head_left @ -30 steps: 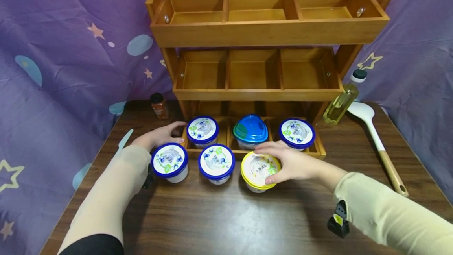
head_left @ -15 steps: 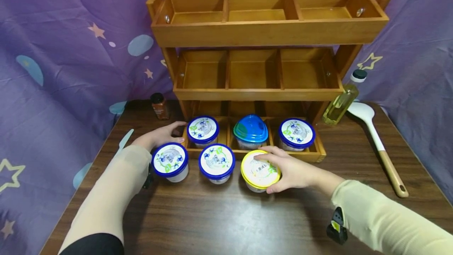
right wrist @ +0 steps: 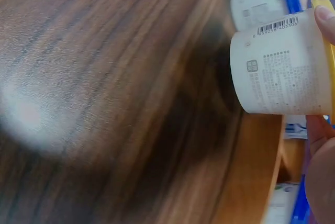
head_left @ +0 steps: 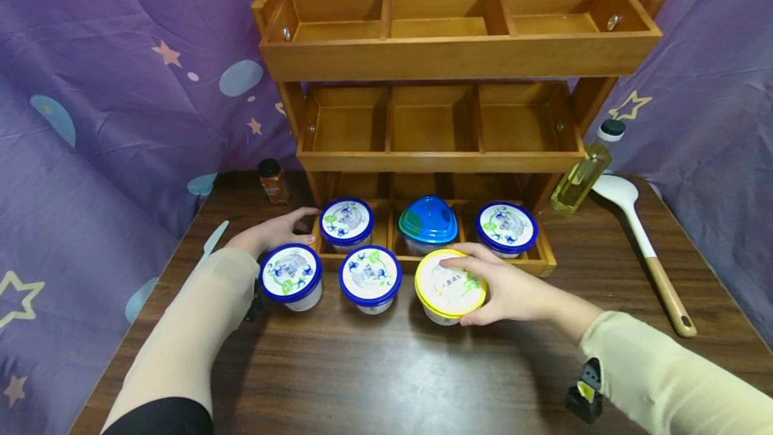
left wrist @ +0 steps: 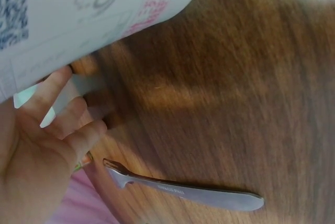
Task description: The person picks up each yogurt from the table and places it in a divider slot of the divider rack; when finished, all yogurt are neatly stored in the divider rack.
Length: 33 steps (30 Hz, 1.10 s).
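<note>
My right hand grips a yellow-lidded yogurt tub, thumb on its near side and fingers at the far rim. In the right wrist view the white printed tub overlaps the shelf's front edge, with a shadow beside its base. My left hand is at the left end of the rack's bottom tier, fingers spread beside a blue-lidded tub. In front of it stands another blue-lidded tub, whose white side fills a corner of the left wrist view. A third blue-lidded tub stands between the hands.
The wooden rack has three tiers; its bottom one also holds a blue domed-lid container and a blue-lidded tub. Right are an oil bottle and a white ladle; left, a spice jar and slim pale utensil.
The right hand has firmed its hold on the yellow-lidded tub and shifted it slightly up and to the right, nearer the camera. The left hand has stayed put.
</note>
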Each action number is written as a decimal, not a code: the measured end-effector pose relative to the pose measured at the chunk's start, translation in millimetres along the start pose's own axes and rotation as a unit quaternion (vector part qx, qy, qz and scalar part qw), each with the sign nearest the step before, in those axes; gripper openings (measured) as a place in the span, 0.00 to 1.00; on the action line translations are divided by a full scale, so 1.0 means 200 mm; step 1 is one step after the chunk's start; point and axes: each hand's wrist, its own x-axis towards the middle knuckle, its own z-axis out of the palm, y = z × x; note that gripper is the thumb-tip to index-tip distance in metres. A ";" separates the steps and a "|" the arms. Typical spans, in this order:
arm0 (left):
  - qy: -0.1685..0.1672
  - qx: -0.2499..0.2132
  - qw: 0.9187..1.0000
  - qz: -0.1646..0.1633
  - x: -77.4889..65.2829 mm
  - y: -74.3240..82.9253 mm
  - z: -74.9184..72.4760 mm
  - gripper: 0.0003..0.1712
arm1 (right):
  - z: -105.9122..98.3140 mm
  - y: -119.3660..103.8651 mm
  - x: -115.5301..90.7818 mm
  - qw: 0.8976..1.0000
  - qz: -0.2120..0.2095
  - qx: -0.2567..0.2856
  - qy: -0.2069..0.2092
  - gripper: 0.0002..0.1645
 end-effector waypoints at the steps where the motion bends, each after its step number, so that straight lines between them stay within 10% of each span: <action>1: 0.000 0.000 1.000 -0.001 0.00 0.00 0.00 0.41 | -0.02 -0.01 0.00 1.000 -0.002 -0.002 0.002 0.50; 21: 0.002 0.014 1.000 -0.008 -0.01 0.01 0.00 0.41 | -0.48 -0.15 0.01 0.995 -0.033 -0.044 0.080 0.51; 33: -0.001 0.012 1.000 -0.007 -0.01 0.01 0.00 0.42 | -0.74 -0.23 0.07 0.976 -0.075 -0.065 0.196 0.57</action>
